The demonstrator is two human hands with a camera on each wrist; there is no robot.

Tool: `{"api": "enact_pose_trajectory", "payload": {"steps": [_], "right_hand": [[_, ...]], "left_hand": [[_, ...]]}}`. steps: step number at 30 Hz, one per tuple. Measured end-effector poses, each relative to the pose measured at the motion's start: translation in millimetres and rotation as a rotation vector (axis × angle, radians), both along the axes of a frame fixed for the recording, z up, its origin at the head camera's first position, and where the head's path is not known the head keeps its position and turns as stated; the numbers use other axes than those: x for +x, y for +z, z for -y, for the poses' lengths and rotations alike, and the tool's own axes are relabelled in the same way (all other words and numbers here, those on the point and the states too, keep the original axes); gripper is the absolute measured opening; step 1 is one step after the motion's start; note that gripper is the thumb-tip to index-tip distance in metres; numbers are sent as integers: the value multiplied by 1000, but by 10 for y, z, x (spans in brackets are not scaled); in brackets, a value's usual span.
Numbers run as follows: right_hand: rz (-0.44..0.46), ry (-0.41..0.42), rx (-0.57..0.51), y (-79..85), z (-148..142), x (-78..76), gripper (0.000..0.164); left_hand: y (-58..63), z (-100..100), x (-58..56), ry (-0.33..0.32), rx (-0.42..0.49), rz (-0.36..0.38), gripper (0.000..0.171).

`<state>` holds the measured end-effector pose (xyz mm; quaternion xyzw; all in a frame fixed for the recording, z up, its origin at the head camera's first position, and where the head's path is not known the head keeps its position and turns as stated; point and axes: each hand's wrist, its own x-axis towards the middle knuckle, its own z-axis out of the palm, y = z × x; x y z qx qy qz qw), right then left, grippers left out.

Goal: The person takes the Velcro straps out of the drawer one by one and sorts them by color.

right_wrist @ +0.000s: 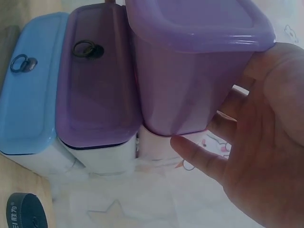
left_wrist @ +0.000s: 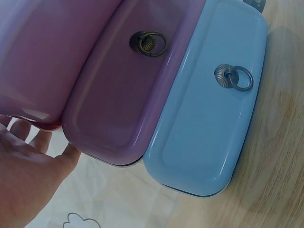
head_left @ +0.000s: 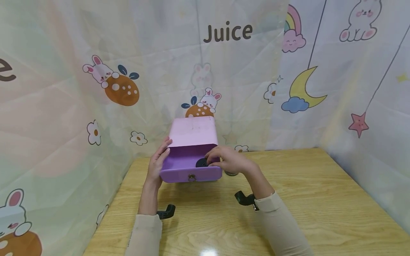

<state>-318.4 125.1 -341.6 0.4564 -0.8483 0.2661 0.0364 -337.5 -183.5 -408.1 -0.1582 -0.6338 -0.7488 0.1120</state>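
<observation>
A pink drawer box (head_left: 193, 131) stands at the back of the table, its top purple drawer (head_left: 191, 175) pulled out. Flat along the box's left side rests my left hand (head_left: 156, 163), fingers extended; the left wrist view shows its fingertips by the drawer's lower edge. Over the drawer's right wall reaches my right hand (head_left: 229, 159), its curled fingertips pinching a black round roll (head_left: 200, 163) inside. In the right wrist view, that hand's lower fingers lie outside the drawer wall, while the roll is hidden.
Below the pulled-out drawer are a closed purple drawer (left_wrist: 111, 90) and a closed blue drawer (left_wrist: 202, 114), both with ring pulls. Another black roll (right_wrist: 27, 211) with pale lettering is on the wooden table (head_left: 288, 199), right of the box. Printed cloth (head_left: 160, 71) hangs behind.
</observation>
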Motion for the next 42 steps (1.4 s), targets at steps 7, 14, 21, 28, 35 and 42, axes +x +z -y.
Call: {"api": "enact_pose_trajectory", "payload": {"steps": [7,14,21,28,35,42], "right_hand": [[18,-8,32,-15,-5,-44,19],[32,-23,35,3,32,-81,23],[92,-93,34,41,85,-81,25],[201,-27,-5,2,86,-116,24],[218,-49,-4,-22,97,-143,23],[169,-66,24,-35,108,-153,23]], "left_hand": [[8,-7,1,2,-1,0,44],[-10,17,-11,-4,-12,-6,45],[-23,26,-10,0,-29,7,45],[-19,7,10,-14,-10,-1,45],[-19,5,6,-13,-10,-3,45],[-29,17,-5,-20,-5,0,46]]}}
